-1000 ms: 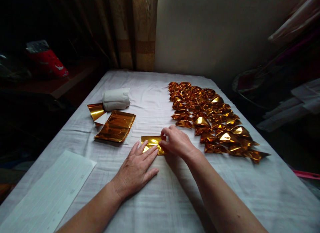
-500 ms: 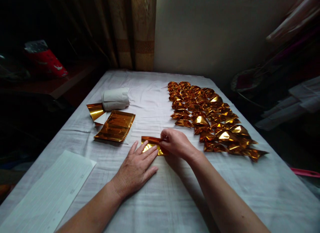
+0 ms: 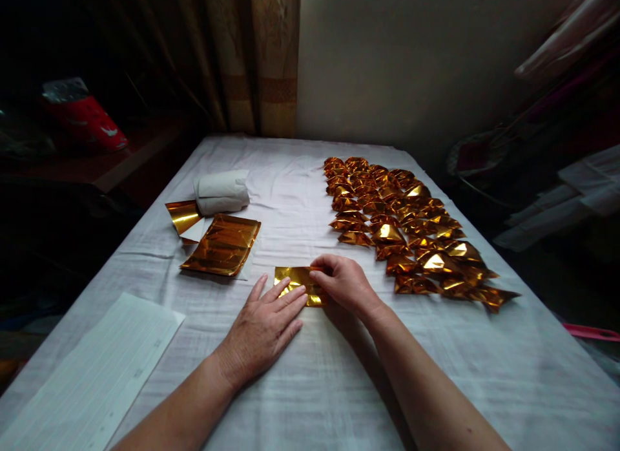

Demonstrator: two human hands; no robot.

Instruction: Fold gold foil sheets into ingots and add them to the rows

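Note:
A small strip of shiny gold foil paper [image 3: 293,275] lies on the white cloth in front of me. My left hand [image 3: 266,318] rests flat on it, fingers spread over the near left part. At the strip's right end, my right hand [image 3: 345,282] pinches the far edge between thumb and curled fingers. To the left, a flat stack of gold foil sheets [image 3: 225,244] sits beside another curved foil sheet [image 3: 184,216]. Rows of folded gold foil pieces [image 3: 387,234], puffed with pointed ends, cover the right side of the table.
A white paper roll [image 3: 221,192] lies behind the foil stack. Lined paper [image 3: 101,373] lies at the front left of the cloth-covered table [image 3: 285,170]. A red container [image 3: 87,121] stands on a dark side surface. Hanging cloths [image 3: 581,186] and a pink handle [image 3: 591,333] are at the right.
The foil strip's far edge, raised and darker before, now lies flatter and brighter. My right hand has shifted slightly along with it; my left hand stays pressed on the strip.

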